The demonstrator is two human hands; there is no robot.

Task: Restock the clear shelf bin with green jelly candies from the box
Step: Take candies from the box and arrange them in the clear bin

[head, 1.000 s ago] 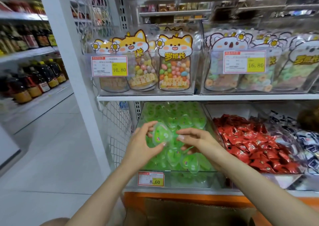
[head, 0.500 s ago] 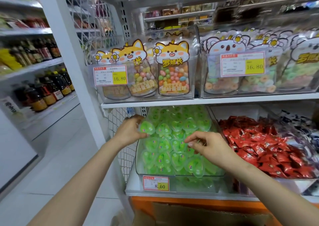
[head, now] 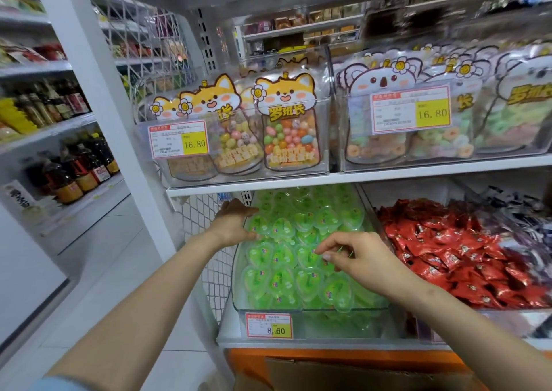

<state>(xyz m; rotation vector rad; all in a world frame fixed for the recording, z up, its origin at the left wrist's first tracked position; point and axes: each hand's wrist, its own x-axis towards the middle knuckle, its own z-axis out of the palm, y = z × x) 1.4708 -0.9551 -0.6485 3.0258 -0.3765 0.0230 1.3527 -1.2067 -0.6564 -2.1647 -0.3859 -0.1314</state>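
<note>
A white shop shelf carries the clear bin, full of green jelly candies, just beside red wrapped sweets. A cardboard box sits below, and bottles line the aisle on the left. The left hand grips a candy between thumb and fingers at the bin's back left. The right hand hovers over the middle rows with its fingers curled; whether it pinches anything cannot be told

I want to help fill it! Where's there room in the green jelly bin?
Hardly any. Jellies cover the bin wall to wall. The lowest spot looks like the front right corner, between the right hand and the front wall. The back, under the shelf, is piled high, and the left hand grips a jelly at the left wall.
</note>
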